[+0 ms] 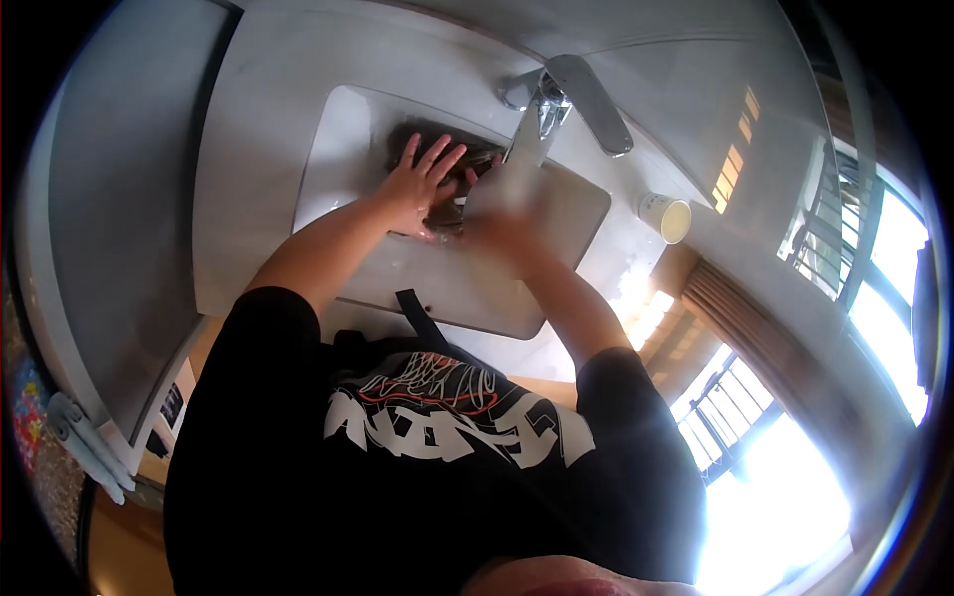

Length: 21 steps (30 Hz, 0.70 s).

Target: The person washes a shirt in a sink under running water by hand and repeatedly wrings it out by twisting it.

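In the head view, a dark brown, wet-looking thing lies in the white sink; its kind I cannot make out. My left hand rests on it, palm down with the fingers spread. Close beside it, over the middle of the sink, my right hand is smeared by motion. Its fingers do not show clearly, nor whether anything is in them. A chrome faucet reaches over the sink just beyond my right hand, its lever handle pointing to the right.
A pale cup stands on the counter to the right of the sink. A large grey panel rises at the left. Bright windows are at the right, and light blue gloves or cloths hang at the lower left.
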Motion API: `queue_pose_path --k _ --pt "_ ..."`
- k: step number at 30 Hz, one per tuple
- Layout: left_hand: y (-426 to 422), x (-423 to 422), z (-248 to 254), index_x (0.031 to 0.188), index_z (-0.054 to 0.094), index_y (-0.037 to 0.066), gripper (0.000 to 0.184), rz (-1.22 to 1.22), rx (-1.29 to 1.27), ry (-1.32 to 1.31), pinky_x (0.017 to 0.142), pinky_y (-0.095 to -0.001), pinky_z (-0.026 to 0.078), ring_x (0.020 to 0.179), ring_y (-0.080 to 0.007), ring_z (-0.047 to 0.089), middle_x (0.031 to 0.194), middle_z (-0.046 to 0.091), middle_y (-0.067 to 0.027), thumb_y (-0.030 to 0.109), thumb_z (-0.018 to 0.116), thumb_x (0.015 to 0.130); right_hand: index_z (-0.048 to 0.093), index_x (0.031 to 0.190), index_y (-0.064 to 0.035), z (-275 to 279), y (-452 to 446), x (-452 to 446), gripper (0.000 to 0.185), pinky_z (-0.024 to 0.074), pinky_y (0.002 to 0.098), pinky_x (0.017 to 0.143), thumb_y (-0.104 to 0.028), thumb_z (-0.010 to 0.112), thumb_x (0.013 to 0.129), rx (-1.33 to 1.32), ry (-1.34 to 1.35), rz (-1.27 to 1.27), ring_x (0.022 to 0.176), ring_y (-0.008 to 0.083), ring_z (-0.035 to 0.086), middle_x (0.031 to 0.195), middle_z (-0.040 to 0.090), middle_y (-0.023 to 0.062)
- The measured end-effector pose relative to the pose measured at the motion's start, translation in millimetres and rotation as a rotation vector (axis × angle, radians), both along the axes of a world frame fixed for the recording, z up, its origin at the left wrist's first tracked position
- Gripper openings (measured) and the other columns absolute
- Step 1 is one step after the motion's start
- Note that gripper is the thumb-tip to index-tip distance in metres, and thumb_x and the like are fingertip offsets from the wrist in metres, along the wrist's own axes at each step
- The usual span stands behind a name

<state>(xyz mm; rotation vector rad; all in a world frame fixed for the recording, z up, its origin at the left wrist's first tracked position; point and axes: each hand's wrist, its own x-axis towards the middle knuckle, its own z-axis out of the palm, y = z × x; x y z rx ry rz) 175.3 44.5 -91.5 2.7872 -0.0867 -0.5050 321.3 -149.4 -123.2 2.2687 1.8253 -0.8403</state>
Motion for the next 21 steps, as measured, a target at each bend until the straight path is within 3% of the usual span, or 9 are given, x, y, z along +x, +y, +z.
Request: queue_pose_path --k 3,5,7,9,10,12,16,19,21 --pt "6.5 8.3 -24.5 0.146 0.046 0.012 0.106 -0.07 0.024 0.063 0.118 -0.0621 0.011 0.15 -0.0442 0.003 0.163 0.008 -0.0226 0.073 0.072 0.064 0.026 0.155 -0.0208 -22.1 7.6 5.3 0.11 0.0194 0.0713 0.108 -0.075 0.067 0.068 -0.105 -0.087 0.127 0.146 0.0388 0.021 0.159 0.027 0.0096" --pt "6.3 9.3 -39.2 0.146 0.045 0.011 0.104 -0.09 0.018 0.115 0.118 -0.0609 0.01 0.15 -0.0437 0.001 0.163 0.006 -0.022 0.072 0.071 0.066 0.035 0.148 -0.0188 -32.2 20.8 10.5 0.102 0.0282 0.0619 0.106 -0.073 0.069 0.068 -0.144 -0.184 0.153 0.138 0.0339 0.034 0.15 0.04 0.009" --pt "7.6 10.8 -38.1 0.138 0.051 0.009 0.086 -0.026 -0.012 0.103 0.116 -0.0554 0.023 0.144 -0.0413 0.021 0.156 0.023 -0.0216 0.055 0.074 0.069 0.048 0.138 -0.0165 -26.2 38.1 16.2 0.092 0.0386 0.0503 0.1 -0.069 0.073 0.067 -0.11 -0.231 0.101 0.128 0.0284 0.049 0.136 0.055 0.0081" --pt "13.1 29.4 -28.2 0.133 0.054 0.008 0.077 0.042 -0.039 0.138 0.112 -0.0516 0.031 0.135 -0.0393 0.035 0.148 0.035 -0.0205 0.043 0.078 0.068 0.054 0.131 -0.0162 21.4 54.1 25.4 0.084 0.0415 0.0469 0.095 -0.066 0.076 0.066 -0.114 -0.21 0.115 0.122 0.0269 0.054 0.129 0.059 0.0068" --pt "14.0 34.5 -26.3 0.13 0.054 0.008 0.073 0.089 -0.08 0.125 0.109 -0.05 0.034 0.13 -0.0379 0.039 0.143 0.039 -0.0192 0.036 0.078 0.066 0.056 0.13 -0.0163 20.3 61.5 25.4 0.081 0.0412 0.0486 0.095 -0.062 0.078 0.066 -0.252 -0.126 0.03 0.121 0.0263 0.055 0.128 0.06 0.0067" --pt "10.4 40.8 -26.9 0.124 0.054 0.007 0.067 0.185 -0.169 0.098 0.102 -0.0468 0.039 0.119 -0.035 0.047 0.133 0.046 -0.0166 0.024 0.079 0.063 0.054 0.132 -0.0157 25.8 52.5 18.5 0.081 0.0392 0.0522 0.094 -0.058 0.079 0.067 -0.14 -0.16 -0.028 0.124 0.0275 0.05 0.135 0.054 0.0062" --pt "-6.7 8.8 -26.3 0.125 0.049 0.008 0.074 0.202 0.045 -0.458 0.097 -0.0483 0.039 0.119 -0.0372 0.047 0.13 0.046 -0.0158 0.016 0.079 0.059 0.049 0.135 -0.0156 12.4 18.3 -9.0 0.085 0.0377 0.0522 0.092 -0.05 0.081 0.064 0.369 -0.421 -0.191 0.124 0.0316 0.045 0.136 0.047 0.0081" --pt "-21.6 -26.9 -19.3 0.136 0.043 0.009 0.086 0.152 -0.09 -0.489 0.098 -0.0495 0.038 0.123 -0.0378 0.044 0.133 0.043 -0.0159 0.019 0.081 0.06 0.047 0.135 -0.0161 22.2 -12.5 -14.7 0.089 0.0375 0.0537 0.093 -0.047 0.083 0.059 0.26 -0.09 -0.23 0.12 0.0319 0.046 0.132 0.046 0.01" --pt "-26.7 -41.3 -11.9 0.147 0.033 0.014 0.105 0.138 -0.146 -0.35 0.104 -0.0528 0.034 0.129 -0.0399 0.038 0.14 0.036 -0.018 0.035 0.087 0.059 0.045 0.137 -0.0192 19.5 -19.4 -17.6 0.094 0.037 0.056 0.094 -0.053 0.084 0.058 0.178 -0.047 -0.192 0.121 0.0338 0.044 0.134 0.043 0.0129"
